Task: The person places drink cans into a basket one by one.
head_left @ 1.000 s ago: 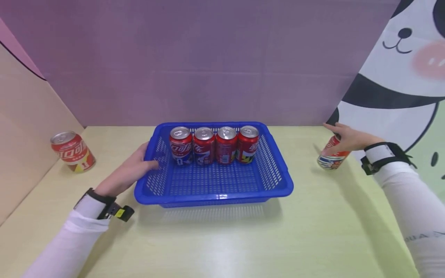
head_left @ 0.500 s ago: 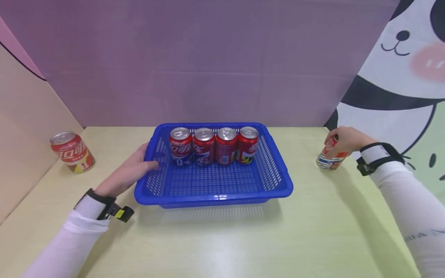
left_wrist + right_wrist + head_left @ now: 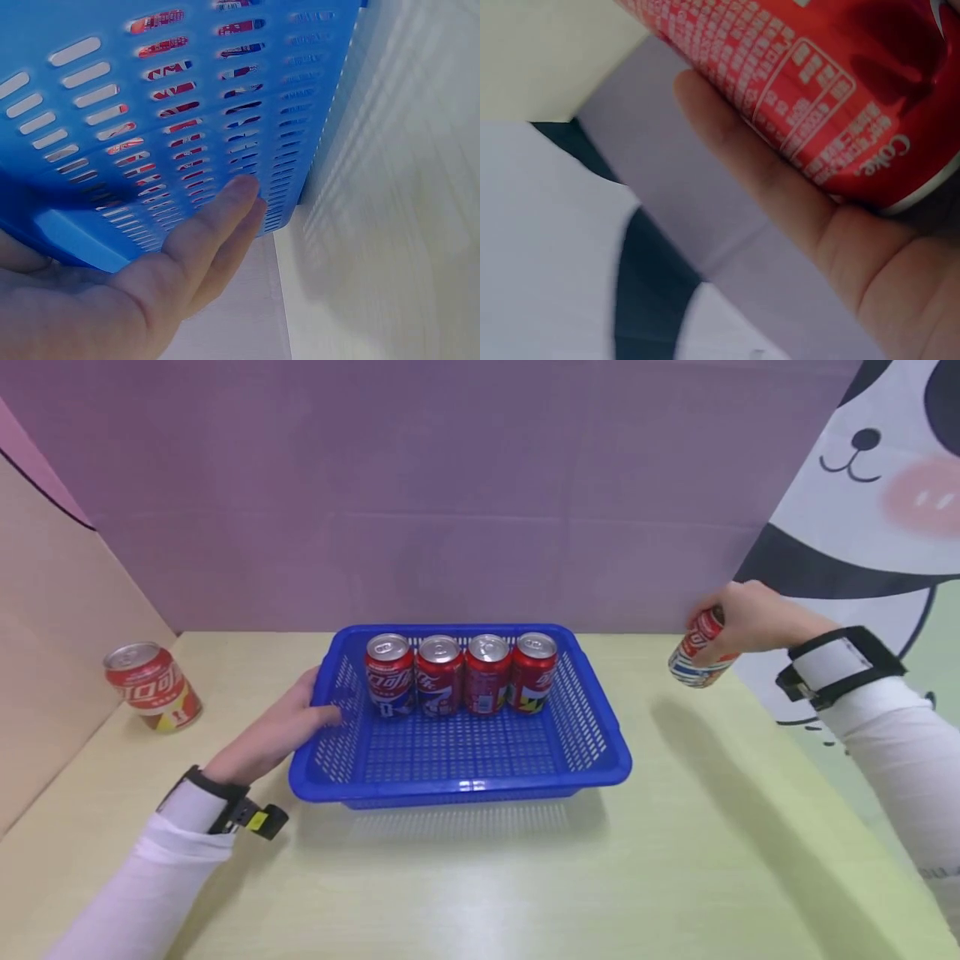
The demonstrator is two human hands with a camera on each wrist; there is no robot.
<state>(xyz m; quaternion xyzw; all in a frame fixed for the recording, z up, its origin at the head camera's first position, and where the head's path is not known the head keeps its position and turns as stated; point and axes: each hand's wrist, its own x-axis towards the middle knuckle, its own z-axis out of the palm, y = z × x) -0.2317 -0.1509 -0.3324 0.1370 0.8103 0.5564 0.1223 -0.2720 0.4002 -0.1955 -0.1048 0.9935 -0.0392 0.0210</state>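
My left hand [image 3: 273,727] grips the left rim of a blue plastic basket [image 3: 465,789], thumb inside; in the left wrist view its fingers [image 3: 206,240] lie along the slotted outer wall. Several red Coke cans [image 3: 487,675] stand upright in a row at the back of the basket. Over at the right, my right hand [image 3: 757,618] holds another Coke can [image 3: 701,652] above the table, slightly tilted. The right wrist view shows this red can [image 3: 810,97] close up, with a finger along its side. The hand hides part of the can's top.
One more Coke can [image 3: 153,687] stands on the table at the far left, by the side wall. A light wooden table [image 3: 480,893] lies under everything. Behind it rises a purple backdrop [image 3: 450,510], with a panda-print sheet [image 3: 855,527] on the right.
My right hand has closed round the can at the right and lifted it off the table, up and a little left. The left hand and basket stay in place.
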